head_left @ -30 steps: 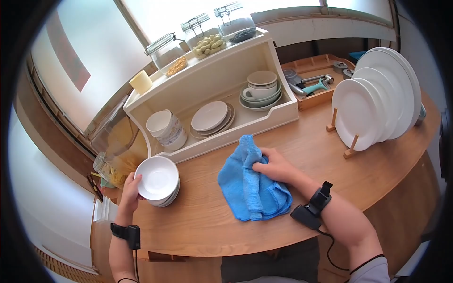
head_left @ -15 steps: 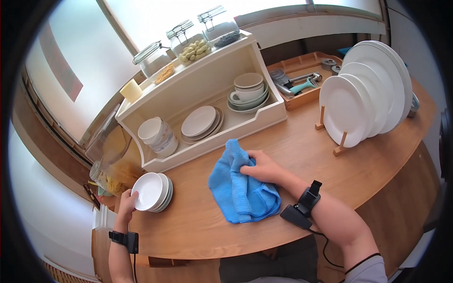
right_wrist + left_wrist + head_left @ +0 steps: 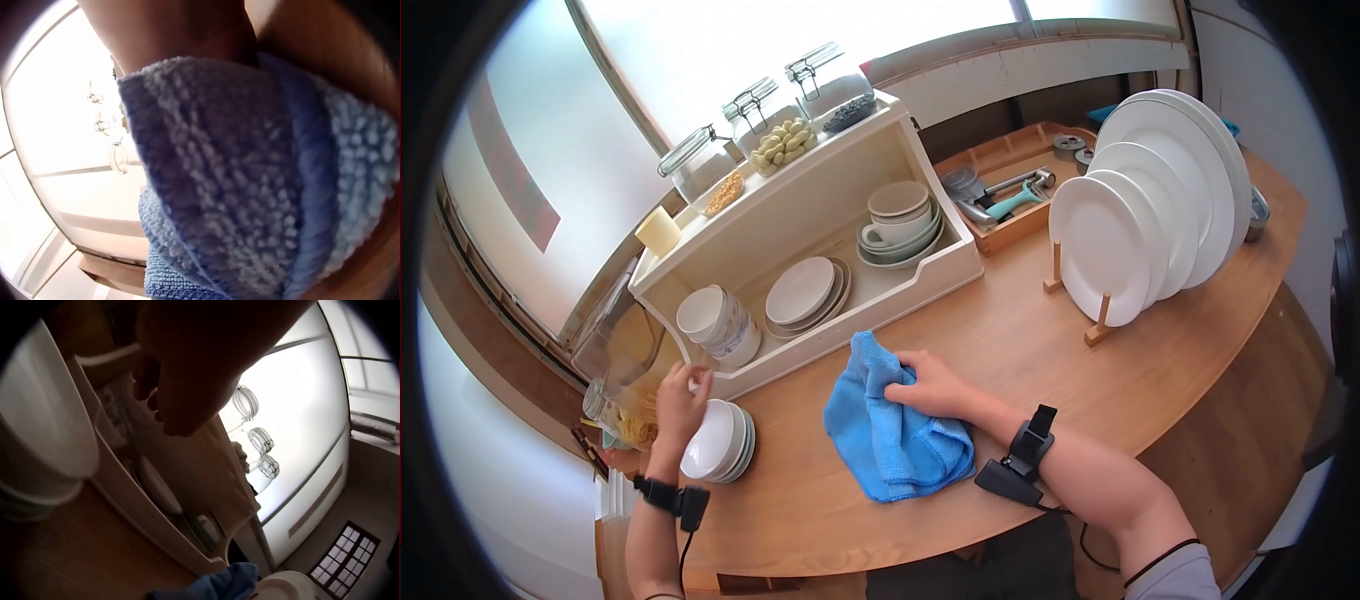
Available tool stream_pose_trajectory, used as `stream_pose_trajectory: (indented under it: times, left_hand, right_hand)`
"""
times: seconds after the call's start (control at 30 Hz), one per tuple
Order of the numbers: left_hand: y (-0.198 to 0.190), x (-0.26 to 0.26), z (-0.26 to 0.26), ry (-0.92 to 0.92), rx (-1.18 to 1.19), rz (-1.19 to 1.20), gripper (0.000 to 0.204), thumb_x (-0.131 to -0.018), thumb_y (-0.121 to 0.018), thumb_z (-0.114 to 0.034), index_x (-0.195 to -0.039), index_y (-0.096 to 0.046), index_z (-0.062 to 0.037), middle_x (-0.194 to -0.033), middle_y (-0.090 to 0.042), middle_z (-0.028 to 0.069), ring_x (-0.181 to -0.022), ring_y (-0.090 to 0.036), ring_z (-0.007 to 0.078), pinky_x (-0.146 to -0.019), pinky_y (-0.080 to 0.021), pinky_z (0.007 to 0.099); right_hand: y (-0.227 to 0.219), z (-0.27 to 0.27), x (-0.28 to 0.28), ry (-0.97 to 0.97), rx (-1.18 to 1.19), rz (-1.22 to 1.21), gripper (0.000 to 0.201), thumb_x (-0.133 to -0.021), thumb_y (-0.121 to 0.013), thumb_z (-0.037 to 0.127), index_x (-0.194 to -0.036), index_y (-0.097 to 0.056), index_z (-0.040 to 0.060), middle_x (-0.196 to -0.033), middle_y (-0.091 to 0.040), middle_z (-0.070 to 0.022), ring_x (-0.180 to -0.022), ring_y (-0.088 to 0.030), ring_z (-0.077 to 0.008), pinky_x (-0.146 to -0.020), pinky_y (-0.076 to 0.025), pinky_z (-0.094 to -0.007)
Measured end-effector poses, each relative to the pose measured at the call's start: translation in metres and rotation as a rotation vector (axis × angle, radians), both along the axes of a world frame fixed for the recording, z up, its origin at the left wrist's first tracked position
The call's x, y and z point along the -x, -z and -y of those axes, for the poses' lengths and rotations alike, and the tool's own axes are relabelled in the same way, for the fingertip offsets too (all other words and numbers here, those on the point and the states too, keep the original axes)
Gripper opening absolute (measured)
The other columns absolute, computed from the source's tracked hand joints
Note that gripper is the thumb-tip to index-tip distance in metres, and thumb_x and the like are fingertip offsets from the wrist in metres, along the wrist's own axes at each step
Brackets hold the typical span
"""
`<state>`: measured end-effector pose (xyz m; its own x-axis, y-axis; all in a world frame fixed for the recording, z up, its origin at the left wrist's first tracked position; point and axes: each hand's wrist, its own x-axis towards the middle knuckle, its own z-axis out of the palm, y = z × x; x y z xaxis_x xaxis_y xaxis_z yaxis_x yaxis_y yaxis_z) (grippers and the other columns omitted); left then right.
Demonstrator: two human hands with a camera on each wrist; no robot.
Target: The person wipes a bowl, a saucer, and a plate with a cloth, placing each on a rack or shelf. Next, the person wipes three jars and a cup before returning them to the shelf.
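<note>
In the head view my left hand [image 3: 682, 402] is raised just above and beside a stack of small white bowls [image 3: 712, 440], its fingers loosely bent and holding nothing. The left wrist view shows the same hand [image 3: 187, 387] dark against the shelf, with the bowls [image 3: 50, 425] at the left edge. A blue cloth [image 3: 895, 450] lies bunched on the table; my right hand [image 3: 935, 386] grips its upper part between thumb and fingers. Cloth [image 3: 231, 175] fills most of the right wrist view and hides the fingertips.
Behind the hands stands a cream shelf [image 3: 940, 285] with bowls, plates and a cup [image 3: 885, 234] inside and glass jars [image 3: 778, 135] on top. White plates [image 3: 1100, 250] stand in a wooden rack at the right. A wooden tray [image 3: 1010, 232] holds utensils.
My left hand has let go of the bowls and moved up off them; the top bowl, tilted earlier, now rests with the stack. The right hand keeps its grip on the cloth.
</note>
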<state>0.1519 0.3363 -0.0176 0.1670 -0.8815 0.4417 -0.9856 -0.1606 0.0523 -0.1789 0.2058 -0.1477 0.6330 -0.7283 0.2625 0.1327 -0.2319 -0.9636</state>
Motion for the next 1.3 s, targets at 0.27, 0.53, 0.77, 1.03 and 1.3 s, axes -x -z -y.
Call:
stream_pose_trajectory:
  times: [0.27, 0.53, 0.77, 1.03, 1.3]
  left_hand:
    - [0.044, 0.043, 0.150, 0.014, -0.101, -0.691, 0.044, -0.091, -0.054, -0.027, -0.112, -0.053, 0.0116, -0.089, -0.060, 0.0196, -0.056, -0.064, 0.0210, -0.045, -0.050, 0.0278]
    - [0.102, -0.050, 0.232, -0.265, -0.139, -0.582, 0.030, -0.077, -0.062, -0.013, -0.096, -0.062, 0.0093, -0.089, -0.062, 0.0239, -0.061, -0.065, 0.0285, -0.046, -0.050, 0.0348]
    - [0.065, 0.001, 0.208, -0.157, 0.042, -1.183, 0.020, -0.081, -0.046, 0.004, -0.098, -0.055, 0.0106, -0.083, -0.060, 0.0176, -0.061, -0.060, 0.0239, -0.045, -0.051, 0.0283]
    - [0.037, 0.066, 0.109, 0.226, 0.041, -1.585, 0.030, -0.082, -0.048, -0.003, -0.111, -0.046, 0.0014, -0.089, -0.059, 0.0123, -0.068, -0.062, 0.0201, -0.051, -0.054, 0.0255]
    - [0.078, 0.145, 0.013, 0.374, -0.205, -1.934, 0.065, -0.085, -0.046, -0.004, -0.144, -0.021, -0.0200, -0.131, -0.045, 0.0112, -0.100, -0.061, 0.0242, -0.061, -0.059, 0.0326]
  right_hand:
    - [0.000, 0.001, 0.002, 0.017, 0.033, -0.023, 0.041, -0.071, -0.063, 0.024, -0.101, -0.063, -0.0036, -0.093, -0.066, -0.0216, -0.089, -0.064, -0.0309, -0.081, -0.049, -0.0361]
    - [0.002, 0.001, 0.001, 0.030, 0.066, -0.072, 0.044, -0.071, -0.062, 0.027, -0.105, -0.063, -0.0017, -0.097, -0.066, -0.0222, -0.092, -0.063, -0.0339, -0.083, -0.049, -0.0385]
    - [0.000, -0.001, 0.002, 0.040, 0.048, -0.052, 0.039, -0.072, -0.063, 0.021, -0.104, -0.064, -0.0009, -0.099, -0.067, -0.0177, -0.093, -0.064, -0.0274, -0.084, -0.048, -0.0340]
    - [-0.015, 0.007, 0.007, 0.237, -0.162, 0.199, 0.032, -0.077, -0.060, 0.014, -0.104, -0.063, -0.0017, -0.094, -0.066, -0.0096, -0.086, -0.060, -0.0152, -0.080, -0.048, -0.0291]
    - [-0.011, -0.004, -0.001, 0.260, -0.287, 0.331, 0.028, -0.086, -0.055, 0.013, -0.108, -0.060, -0.0028, -0.098, -0.065, -0.0081, -0.089, -0.058, -0.0142, -0.081, -0.046, -0.0273]
